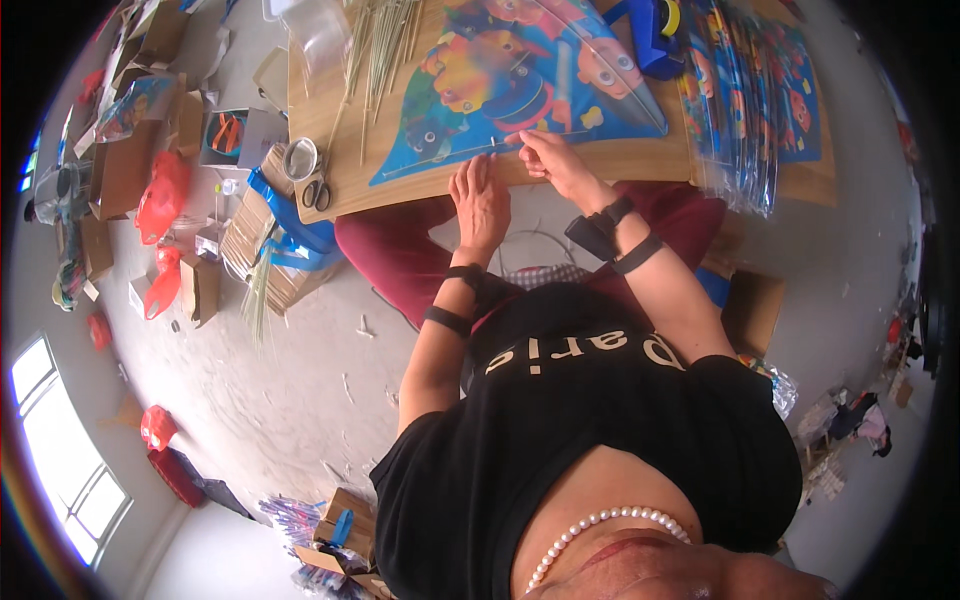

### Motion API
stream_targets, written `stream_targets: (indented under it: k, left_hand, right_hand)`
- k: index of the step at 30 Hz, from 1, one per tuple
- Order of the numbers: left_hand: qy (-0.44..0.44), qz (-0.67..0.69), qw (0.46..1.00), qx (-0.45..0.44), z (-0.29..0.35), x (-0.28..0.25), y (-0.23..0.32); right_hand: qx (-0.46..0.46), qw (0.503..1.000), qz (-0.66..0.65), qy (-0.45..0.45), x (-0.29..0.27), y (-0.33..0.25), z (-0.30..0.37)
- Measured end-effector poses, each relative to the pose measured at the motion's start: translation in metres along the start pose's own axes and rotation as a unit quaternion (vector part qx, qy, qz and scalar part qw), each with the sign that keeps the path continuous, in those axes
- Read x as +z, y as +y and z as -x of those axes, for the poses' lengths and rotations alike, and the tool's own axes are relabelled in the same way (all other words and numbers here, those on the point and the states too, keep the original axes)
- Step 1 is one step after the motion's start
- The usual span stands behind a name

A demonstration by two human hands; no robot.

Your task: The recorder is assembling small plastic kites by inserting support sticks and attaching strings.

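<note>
A triangular kite [445,115] of thin printed sheet, blue with colourful cartoon figures, lies spread on the wooden table [345,185]. My left hand [481,200] rests at its near edge, fingers stretched out and close together, palm down. Just to the right, my right hand [556,166] is closed in a pinch above the same edge; whatever is between its fingertips is too small to make out. A small white piece [493,142] shows on the kite between my two hands.
Thin bamboo sticks [385,50] lie at the table's far left. Scissors [316,194] and a round clear container [300,159] sit at the left corner. A blue tape dispenser [655,40] stands far right, near a stack of wrapped kites [735,110]. Cardboard boxes [125,165] crowd the floor.
</note>
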State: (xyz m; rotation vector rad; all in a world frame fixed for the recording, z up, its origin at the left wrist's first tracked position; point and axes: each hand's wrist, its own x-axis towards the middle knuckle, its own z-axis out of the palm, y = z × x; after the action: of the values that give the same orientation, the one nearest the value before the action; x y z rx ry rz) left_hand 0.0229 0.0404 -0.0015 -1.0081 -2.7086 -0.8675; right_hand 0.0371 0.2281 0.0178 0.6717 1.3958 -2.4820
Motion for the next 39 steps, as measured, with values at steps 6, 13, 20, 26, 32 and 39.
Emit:
stream_targets:
  k: [6,13,20,26,32,39]
  left_hand:
    - [0.005,0.002,1.0,0.003,0.0,0.001,-0.001]
    - [0.006,-0.009,1.0,0.008,-0.001,0.0,0.0]
    - [0.009,-0.02,1.0,0.014,-0.002,0.001,-0.001]
    - [0.007,-0.036,0.999,0.02,-0.001,0.001,-0.001]
    - [0.003,-0.025,1.0,0.017,-0.002,0.001,-0.001]
    - [-0.019,-0.033,0.999,0.019,-0.006,0.0,0.002]
  right_hand:
    - [0.022,0.999,-0.025,0.015,0.005,0.007,-0.004]
    - [0.035,0.996,-0.068,0.047,0.007,0.012,-0.007]
    - [0.023,0.996,-0.082,0.038,0.004,0.015,-0.008]
    - [0.012,0.996,-0.077,0.039,0.008,0.013,-0.006]
    - [0.006,0.997,-0.05,0.059,0.011,0.017,-0.006]
    - [-0.001,0.997,-0.052,0.061,0.015,0.017,-0.005]
